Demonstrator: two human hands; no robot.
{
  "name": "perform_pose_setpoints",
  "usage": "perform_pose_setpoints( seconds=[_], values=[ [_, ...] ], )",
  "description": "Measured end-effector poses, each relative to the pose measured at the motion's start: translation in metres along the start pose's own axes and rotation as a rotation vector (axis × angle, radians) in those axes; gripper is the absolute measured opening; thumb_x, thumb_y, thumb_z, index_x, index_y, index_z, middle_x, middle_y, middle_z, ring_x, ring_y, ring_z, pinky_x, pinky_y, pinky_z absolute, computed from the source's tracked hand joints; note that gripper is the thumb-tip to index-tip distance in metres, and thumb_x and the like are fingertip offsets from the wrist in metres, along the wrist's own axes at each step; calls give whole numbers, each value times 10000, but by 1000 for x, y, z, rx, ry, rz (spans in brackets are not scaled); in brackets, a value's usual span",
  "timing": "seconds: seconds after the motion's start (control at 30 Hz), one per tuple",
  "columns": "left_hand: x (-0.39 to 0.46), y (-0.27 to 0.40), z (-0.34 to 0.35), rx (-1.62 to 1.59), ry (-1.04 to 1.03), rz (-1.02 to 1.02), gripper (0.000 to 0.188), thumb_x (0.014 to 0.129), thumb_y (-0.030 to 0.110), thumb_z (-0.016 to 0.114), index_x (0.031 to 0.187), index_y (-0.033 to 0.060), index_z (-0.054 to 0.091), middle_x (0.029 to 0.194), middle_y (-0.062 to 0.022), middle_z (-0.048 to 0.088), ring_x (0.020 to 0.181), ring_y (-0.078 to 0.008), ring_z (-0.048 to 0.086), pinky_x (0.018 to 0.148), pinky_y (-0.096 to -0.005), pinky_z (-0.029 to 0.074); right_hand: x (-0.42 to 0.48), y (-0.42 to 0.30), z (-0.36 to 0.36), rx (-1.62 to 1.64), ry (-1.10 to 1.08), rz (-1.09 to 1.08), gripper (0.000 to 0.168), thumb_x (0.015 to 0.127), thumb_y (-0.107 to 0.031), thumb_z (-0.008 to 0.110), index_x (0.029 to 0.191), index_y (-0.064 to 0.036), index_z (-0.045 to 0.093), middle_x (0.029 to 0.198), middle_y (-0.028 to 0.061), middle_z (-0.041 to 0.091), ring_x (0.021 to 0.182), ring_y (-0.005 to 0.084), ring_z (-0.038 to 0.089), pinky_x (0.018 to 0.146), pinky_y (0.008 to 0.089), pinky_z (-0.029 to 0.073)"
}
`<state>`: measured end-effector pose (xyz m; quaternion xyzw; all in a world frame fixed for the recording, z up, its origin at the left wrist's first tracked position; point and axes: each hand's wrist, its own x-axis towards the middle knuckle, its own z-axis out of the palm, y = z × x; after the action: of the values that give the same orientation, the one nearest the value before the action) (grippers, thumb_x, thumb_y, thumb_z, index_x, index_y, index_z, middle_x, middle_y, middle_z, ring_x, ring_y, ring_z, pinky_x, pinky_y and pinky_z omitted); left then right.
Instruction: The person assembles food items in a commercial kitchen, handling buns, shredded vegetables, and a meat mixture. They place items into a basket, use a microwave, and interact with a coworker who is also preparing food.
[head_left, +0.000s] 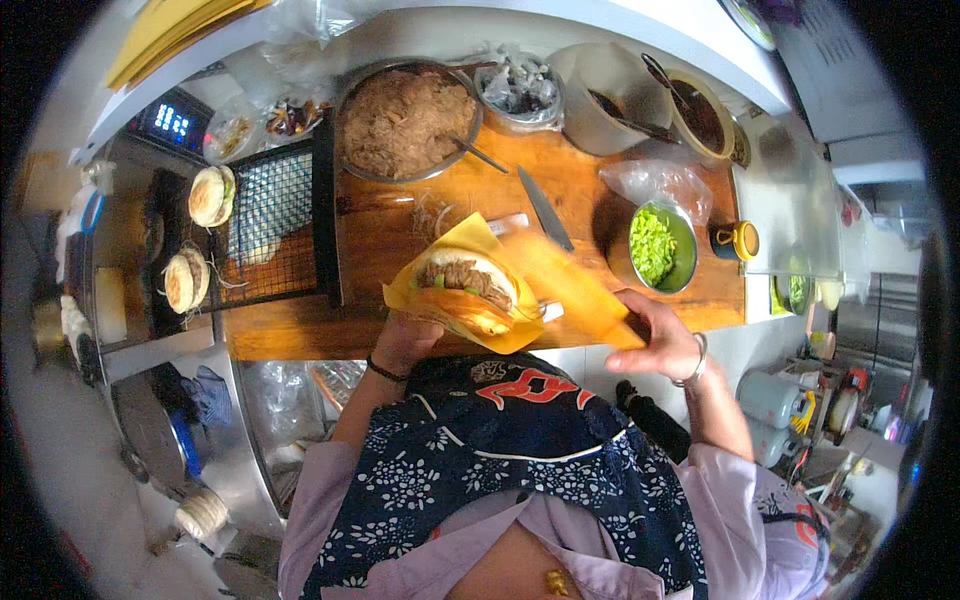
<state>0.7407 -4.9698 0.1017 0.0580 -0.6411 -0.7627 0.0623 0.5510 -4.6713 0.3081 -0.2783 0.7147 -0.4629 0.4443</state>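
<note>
My left hand (409, 337) holds a split flatbread sandwich (472, 289) from below, wrapped in yellow paper. Shredded meat and bits of green show between its bread halves. To the right, my right hand (660, 337) grips one end of a yellow paper sheet or sleeve (566, 281), blurred, whose other end reaches up beside the sandwich. Behind the paper a knife (545, 210) lies on the wooden worktop (465, 191). A metal cup of chopped green leaves (652, 247) stands above my right hand. My left fingers are mostly hidden under the wrapper.
A large bowl of shredded meat (405, 120) stands at the back, beside a bag-lined bowl (519, 90) and tubs with dark contents (697, 112). Two filled flatbreads (211, 196) sit left by a black wire rack (274, 217). A yellow-lidded jar (736, 241) stands right. Another person (787, 517) is partly visible at lower right.
</note>
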Motion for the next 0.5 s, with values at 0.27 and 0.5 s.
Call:
perform_pose_setpoints(
  seconds=[0.27, 0.5],
  values=[
    [8, 16, 8, -467, 122, 47, 558, 945, 193, 612, 1445, 85, 387, 1408, -116, 505, 1305, -291, 482, 1122, -460, 387, 102, 168, -2, -1226, 544, 240, 775, 818, -400, 773, 1369, 38, 451, 1323, 186, 556, 1057, 280, 602, 926, 354, 495],
    [-23, 19, -7, -932, 202, 74, 678, 878, 170, 701, 1461, 81, 368, 1416, -138, 491, 1306, -302, 476, 1078, -476, 446, 139, -51, 107, -283, -244, -467, 967, 720, -389, 846, 1434, 12, 333, 1306, 203, 564, 1151, 318, 600, 993, 401, 472]
  ],
)
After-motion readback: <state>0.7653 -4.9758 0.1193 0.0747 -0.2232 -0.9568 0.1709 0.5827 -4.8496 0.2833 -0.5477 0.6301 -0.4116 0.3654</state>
